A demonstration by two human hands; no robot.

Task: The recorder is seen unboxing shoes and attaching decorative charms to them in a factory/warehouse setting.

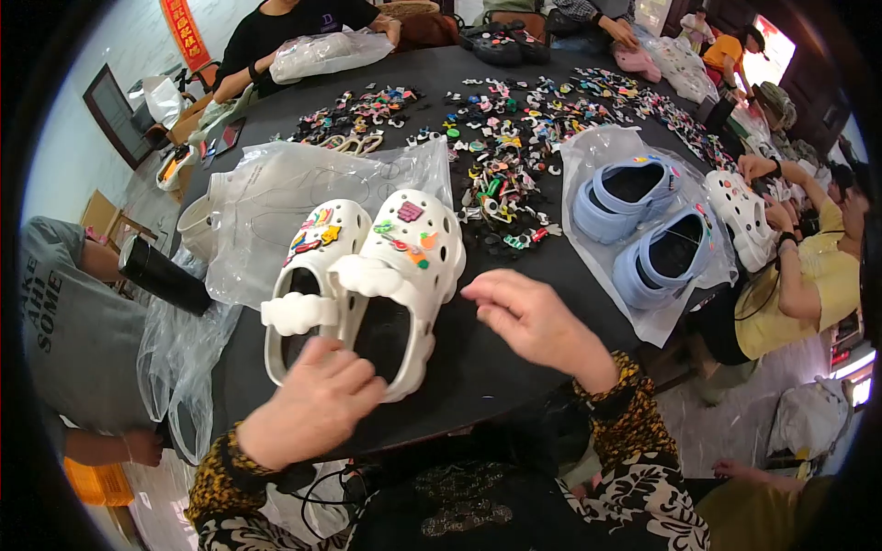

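Observation:
Two white clogs (432, 266) stand side by side in front of me, toes pointing away, with colourful charms (317, 234) on their uppers and puffy cloud-shaped straps. My left hand (317, 404) is curled over the heel end of the clogs; its fingertips are hidden, so what they hold cannot be made out. Right of the clogs and apart from them, my right hand (542, 326) hovers above the black table (487, 386). Its thumb and fingers are drawn together, and anything between them is too small or hidden to name.
A clear plastic bag (262, 197) lies behind the clogs. Many loose charms (505, 174) cover the table's middle. Blue clogs (634, 193) rest on plastic at right. A person in yellow (818, 294) handles a white clog (738, 216). Another person's dark sleeve (248, 78) is across the table.

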